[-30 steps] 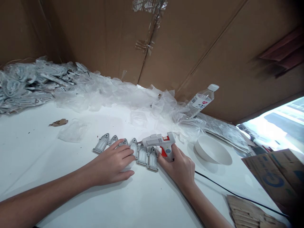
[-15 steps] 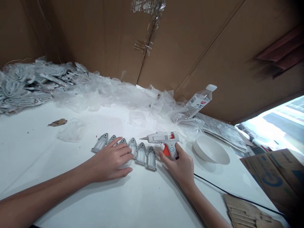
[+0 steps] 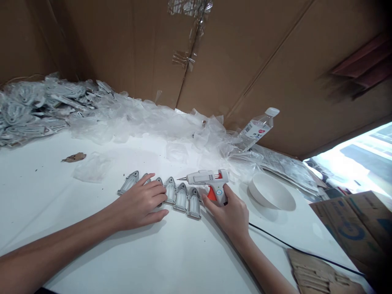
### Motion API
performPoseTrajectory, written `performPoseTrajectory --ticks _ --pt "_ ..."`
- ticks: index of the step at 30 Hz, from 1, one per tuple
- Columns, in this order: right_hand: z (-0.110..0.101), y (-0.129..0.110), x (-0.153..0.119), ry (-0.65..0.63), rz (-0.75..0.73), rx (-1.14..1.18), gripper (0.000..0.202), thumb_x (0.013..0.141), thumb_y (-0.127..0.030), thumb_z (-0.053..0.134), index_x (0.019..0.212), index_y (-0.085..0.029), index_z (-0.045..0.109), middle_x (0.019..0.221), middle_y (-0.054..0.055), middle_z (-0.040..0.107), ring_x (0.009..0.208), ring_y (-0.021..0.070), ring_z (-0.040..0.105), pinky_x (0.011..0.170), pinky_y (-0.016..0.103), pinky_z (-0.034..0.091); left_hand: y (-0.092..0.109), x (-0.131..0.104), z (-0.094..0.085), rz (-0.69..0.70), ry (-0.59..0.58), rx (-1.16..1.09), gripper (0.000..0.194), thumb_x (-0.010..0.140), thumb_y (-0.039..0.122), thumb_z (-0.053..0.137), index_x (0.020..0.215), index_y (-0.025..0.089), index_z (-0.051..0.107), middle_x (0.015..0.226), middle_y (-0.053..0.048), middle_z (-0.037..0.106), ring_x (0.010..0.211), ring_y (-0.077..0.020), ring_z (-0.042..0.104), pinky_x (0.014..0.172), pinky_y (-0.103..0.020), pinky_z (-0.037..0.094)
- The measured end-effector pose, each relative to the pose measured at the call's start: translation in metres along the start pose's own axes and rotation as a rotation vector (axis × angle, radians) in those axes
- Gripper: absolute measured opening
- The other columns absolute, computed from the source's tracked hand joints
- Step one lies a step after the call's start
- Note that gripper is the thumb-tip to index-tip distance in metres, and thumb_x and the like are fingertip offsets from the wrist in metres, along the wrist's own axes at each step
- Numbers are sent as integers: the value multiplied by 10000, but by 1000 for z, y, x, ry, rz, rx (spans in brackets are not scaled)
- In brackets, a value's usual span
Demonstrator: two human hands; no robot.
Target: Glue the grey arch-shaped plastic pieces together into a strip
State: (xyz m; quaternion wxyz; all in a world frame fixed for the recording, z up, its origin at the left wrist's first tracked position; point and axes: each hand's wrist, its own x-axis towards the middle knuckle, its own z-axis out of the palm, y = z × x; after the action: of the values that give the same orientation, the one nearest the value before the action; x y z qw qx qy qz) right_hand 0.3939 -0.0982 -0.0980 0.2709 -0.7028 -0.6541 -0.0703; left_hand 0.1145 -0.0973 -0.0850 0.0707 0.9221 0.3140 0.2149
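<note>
Hands are being kept low over the worktop (image 3: 180, 261): a glue gun (image 3: 208, 178) is being gripped by the right hand (image 3: 231, 210), and a row of grey arched pieces (image 3: 181, 197) is being covered partly by the left hand (image 3: 142, 204), its fingers spread. Nearby, a white bowl (image 3: 271, 194) is being seen beside plastic bags (image 3: 153, 120), among which a tilted bottle (image 3: 257, 130) is being propped.

The glue gun (image 3: 208, 178) has shifted away from the row of window-shaped pieces (image 3: 181, 197), uncovering the fifth one's top. The left hand (image 3: 139, 205) has slid slightly left, exposing more of the fourth.
</note>
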Motion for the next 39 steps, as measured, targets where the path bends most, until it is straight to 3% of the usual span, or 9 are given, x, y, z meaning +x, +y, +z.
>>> performPoseTrajectory --ticks 9,24,39 --pt "-1 1 -2 25 -62 -14 451 685 -639 559 724 -197 476 516 -24 439 459 105 349 470 229 254 -1 0 0 0 -10 1 277 973 355 437 969 161 634 1066 -34 651 1060 -183 558 1120 -453 212" --pt "-8 4 -4 157 -352 -55 334 709 -505 580 732 -185 490 513 -34 462 436 86 390 439 216 263 -3 0 -1 5 -26 15 268 970 355 448 946 171 643 1072 -31 666 1061 -193 562 1110 -479 238" --pt "-7 0 -8 121 -379 -69 291 719 -462 590 784 -181 555 551 -21 536 418 89 419 432 225 252 -3 -1 0 12 -19 12 262 967 355 452 949 170 637 1077 -39 662 1067 -200 563 1107 -477 235"
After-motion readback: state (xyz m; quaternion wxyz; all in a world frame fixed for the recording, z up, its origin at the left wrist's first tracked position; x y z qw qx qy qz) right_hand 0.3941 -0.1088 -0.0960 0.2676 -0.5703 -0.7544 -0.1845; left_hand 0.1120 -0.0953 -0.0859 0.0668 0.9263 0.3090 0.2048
